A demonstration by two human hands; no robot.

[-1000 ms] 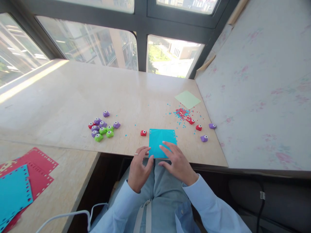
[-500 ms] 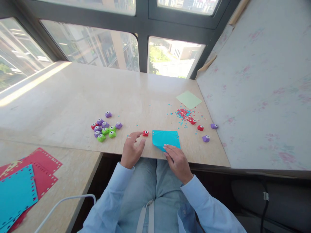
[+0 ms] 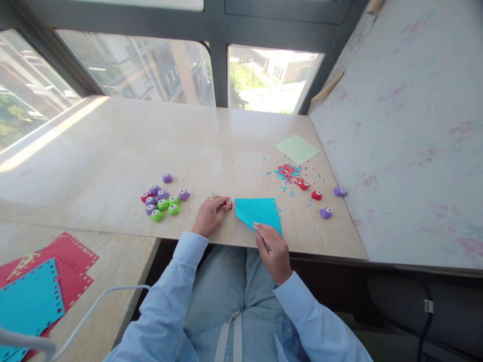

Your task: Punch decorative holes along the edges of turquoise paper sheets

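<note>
My left hand (image 3: 210,217) is closed around a small red craft punch (image 3: 229,204), whose end with a white button shows past my fingertips. Just to the right of the punch lies a sheet of blue paper (image 3: 261,211), with small holes along its far corners. My right hand (image 3: 274,251) pinches the near edge of that sheet, and the near left corner is lifted or folded. A narrow gap separates punch and paper.
Several purple, green and red punches (image 3: 163,204) cluster on the left. Red and blue paper bits (image 3: 290,173) lie at the right near a pale green sheet (image 3: 297,148), with red and purple punches (image 3: 326,213) nearby. Punched sheets (image 3: 30,296) and a white cable (image 3: 101,300) are lower left.
My left hand has moved onto the red punch and closed on it. My right hand still holds the blue paper, which now shows a more slanted near left edge. The view has shifted slightly.
</note>
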